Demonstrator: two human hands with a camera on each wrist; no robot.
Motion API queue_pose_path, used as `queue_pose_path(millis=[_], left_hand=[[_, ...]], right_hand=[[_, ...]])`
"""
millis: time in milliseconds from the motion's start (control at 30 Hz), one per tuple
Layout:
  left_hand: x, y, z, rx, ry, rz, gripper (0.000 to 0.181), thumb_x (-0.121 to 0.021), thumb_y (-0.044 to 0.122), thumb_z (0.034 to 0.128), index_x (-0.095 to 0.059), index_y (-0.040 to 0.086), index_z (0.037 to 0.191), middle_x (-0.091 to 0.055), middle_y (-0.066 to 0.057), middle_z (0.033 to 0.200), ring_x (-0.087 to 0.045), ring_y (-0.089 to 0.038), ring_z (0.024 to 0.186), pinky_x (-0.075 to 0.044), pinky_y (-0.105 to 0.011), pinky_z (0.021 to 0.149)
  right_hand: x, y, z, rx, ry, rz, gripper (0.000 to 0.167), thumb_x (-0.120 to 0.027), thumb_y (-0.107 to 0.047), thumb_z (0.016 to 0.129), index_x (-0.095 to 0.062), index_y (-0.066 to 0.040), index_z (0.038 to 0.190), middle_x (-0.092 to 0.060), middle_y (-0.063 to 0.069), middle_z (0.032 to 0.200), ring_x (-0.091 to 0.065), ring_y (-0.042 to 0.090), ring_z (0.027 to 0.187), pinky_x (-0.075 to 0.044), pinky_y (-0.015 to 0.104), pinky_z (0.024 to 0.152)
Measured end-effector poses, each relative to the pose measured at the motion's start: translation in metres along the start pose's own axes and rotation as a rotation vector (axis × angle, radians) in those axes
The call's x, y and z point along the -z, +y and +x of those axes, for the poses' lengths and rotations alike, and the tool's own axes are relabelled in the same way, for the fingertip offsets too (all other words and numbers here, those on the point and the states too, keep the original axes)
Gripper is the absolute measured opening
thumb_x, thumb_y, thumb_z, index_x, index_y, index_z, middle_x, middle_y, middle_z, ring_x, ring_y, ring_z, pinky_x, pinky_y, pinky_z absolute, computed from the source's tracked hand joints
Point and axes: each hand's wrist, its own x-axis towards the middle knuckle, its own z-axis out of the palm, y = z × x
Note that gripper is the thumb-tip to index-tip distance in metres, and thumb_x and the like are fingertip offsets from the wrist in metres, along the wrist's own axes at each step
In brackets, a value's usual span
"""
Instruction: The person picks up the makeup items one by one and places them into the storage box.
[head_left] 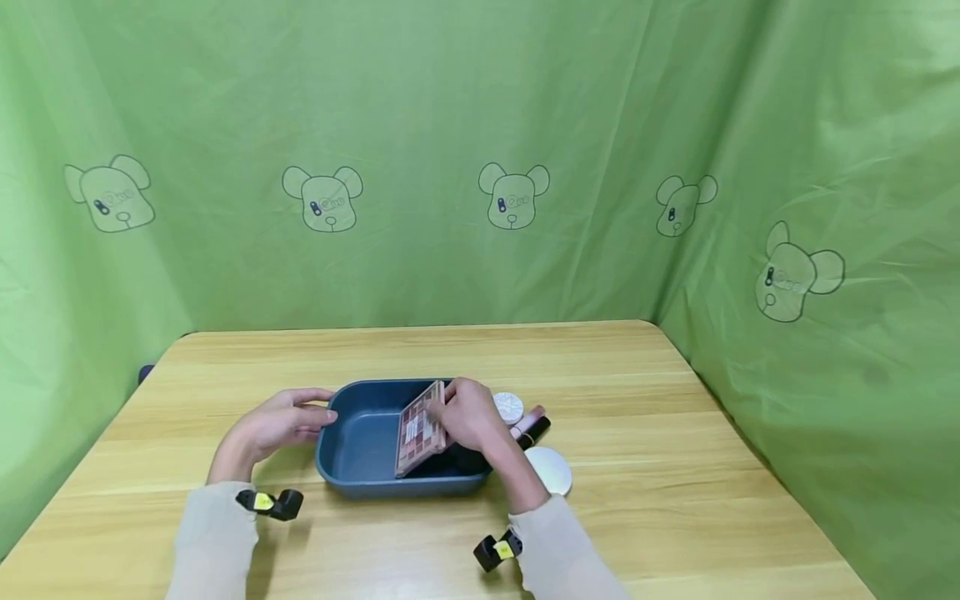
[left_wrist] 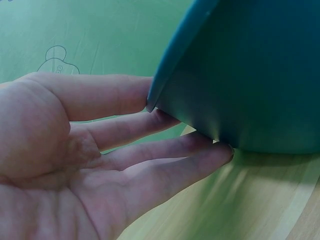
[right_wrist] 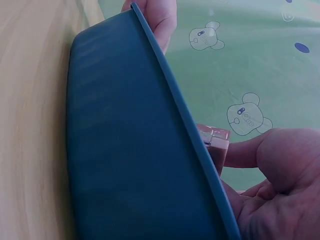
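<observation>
In the head view, a blue rectangular basin (head_left: 367,490) with rounded corners stands on the table. My right hand (head_left: 468,414) reaches over its right part and grips an eyeshadow palette (head_left: 418,433), tilted inside the basin with its rows of reddish and pink pans facing left. The right wrist view shows the palette's corner (right_wrist: 216,142) above the rim, beside the thumb. At the basin's left end is my left hand (head_left: 288,419); its nearly straight fingers (left_wrist: 170,175) touch the outer wall and rim. The right hand hides part of the basin's interior.
Right of the basin lie a white patterned round case (head_left: 508,407), a pink tube (head_left: 528,420), a black tube (head_left: 536,432) and a plain white round case (head_left: 551,472), partly behind the right forearm. A green curtain (head_left: 420,275) borders the wooden table (head_left: 675,500).
</observation>
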Motion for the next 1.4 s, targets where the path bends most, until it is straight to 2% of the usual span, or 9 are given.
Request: queue_pose_path(millis=[133, 267, 467, 533, 633, 800, 1067, 1200, 1400], left_hand=[[0.0, 0.0, 0.0, 0.0, 0.005, 0.0, 0.063, -0.062, 0.011, 0.0977, -0.035, -0.016, 0.147, -0.063, -0.028, 0.129, -0.068, -0.028, 0.111, -0.059, -0.038, 0.099], [0.0, 0.0, 0.0, -0.004, -0.002, -0.004, 0.063, -0.063, 0.012, 0.0982, -0.035, -0.016, 0.147, -0.065, -0.023, 0.126, -0.069, -0.027, 0.11, -0.059, -0.037, 0.098], [-0.001, 0.001, -0.001, -0.01, -0.006, -0.005, 0.064, -0.063, 0.012, 0.0984, -0.034, -0.016, 0.148, -0.066, -0.021, 0.126, -0.069, -0.027, 0.11, -0.059, -0.039, 0.099], [-0.001, 0.001, -0.002, -0.011, -0.008, -0.001, 0.064, -0.062, 0.011, 0.0984, -0.033, -0.017, 0.148, -0.065, -0.023, 0.127, -0.069, -0.028, 0.111, -0.058, -0.04, 0.1], [-0.001, 0.001, -0.002, -0.006, -0.003, 0.001, 0.064, -0.062, 0.011, 0.0983, -0.033, -0.017, 0.148, -0.063, -0.026, 0.129, -0.068, -0.029, 0.112, -0.057, -0.041, 0.101], [-0.001, 0.001, -0.001, 0.006, 0.011, 0.003, 0.064, -0.062, 0.011, 0.0977, -0.034, -0.016, 0.148, -0.059, -0.031, 0.133, -0.068, -0.031, 0.113, -0.057, -0.042, 0.102], [-0.001, 0.001, 0.0, 0.009, 0.011, 0.002, 0.064, -0.063, 0.011, 0.0973, -0.034, -0.016, 0.148, -0.058, -0.033, 0.134, -0.067, -0.033, 0.114, -0.057, -0.042, 0.102], [-0.001, 0.0, 0.0, 0.01, 0.008, 0.003, 0.064, -0.063, 0.011, 0.0974, -0.034, -0.016, 0.148, -0.058, -0.033, 0.134, -0.067, -0.034, 0.114, -0.057, -0.042, 0.102], [0.0, 0.0, 0.001, 0.008, 0.006, 0.002, 0.064, -0.062, 0.011, 0.0976, -0.033, -0.016, 0.148, -0.059, -0.032, 0.134, -0.068, -0.032, 0.114, -0.058, -0.04, 0.101]], right_hand=[[-0.002, 0.0, 0.001, -0.002, -0.007, 0.01, 0.019, -0.07, -0.023, 0.093, -0.069, -0.005, 0.085, -0.067, -0.001, 0.063, -0.063, 0.011, 0.057, -0.051, 0.026, 0.059], [-0.002, 0.0, 0.001, -0.014, -0.027, 0.031, 0.023, -0.069, -0.026, 0.095, -0.069, -0.005, 0.087, -0.068, 0.0, 0.062, -0.064, 0.012, 0.051, -0.05, 0.026, 0.053], [-0.002, 0.001, 0.0, -0.012, -0.042, 0.05, 0.024, -0.069, -0.027, 0.095, -0.071, -0.003, 0.095, -0.069, 0.001, 0.062, -0.065, 0.012, 0.051, -0.052, 0.025, 0.054], [-0.002, 0.001, 0.0, -0.013, -0.06, 0.087, 0.025, -0.069, -0.026, 0.096, -0.071, -0.001, 0.1, -0.07, 0.002, 0.064, -0.066, 0.013, 0.051, -0.055, 0.026, 0.055], [-0.001, 0.001, 0.0, -0.042, -0.106, 0.184, 0.029, -0.068, -0.023, 0.097, -0.068, 0.003, 0.109, -0.072, 0.007, 0.067, -0.069, 0.019, 0.051, -0.062, 0.035, 0.057], [-0.001, 0.0, -0.001, -0.096, -0.168, 0.306, 0.039, -0.069, -0.014, 0.095, -0.059, 0.009, 0.124, -0.073, 0.013, 0.075, -0.072, 0.024, 0.055, -0.064, 0.046, 0.063], [0.001, -0.005, -0.005, -0.109, -0.229, 0.264, 0.074, -0.077, -0.006, 0.083, -0.04, 0.007, 0.147, -0.074, 0.013, 0.095, -0.074, 0.025, 0.064, -0.065, 0.039, 0.072], [0.002, -0.008, -0.007, -0.106, -0.248, 0.231, 0.079, -0.079, -0.004, 0.08, -0.039, 0.004, 0.148, -0.073, 0.014, 0.103, -0.074, 0.021, 0.072, -0.063, 0.033, 0.075], [-0.001, -0.014, -0.01, -0.098, -0.268, 0.253, 0.081, -0.078, 0.003, 0.079, -0.038, 0.004, 0.149, -0.072, 0.019, 0.109, -0.074, 0.021, 0.081, -0.063, 0.034, 0.076]])
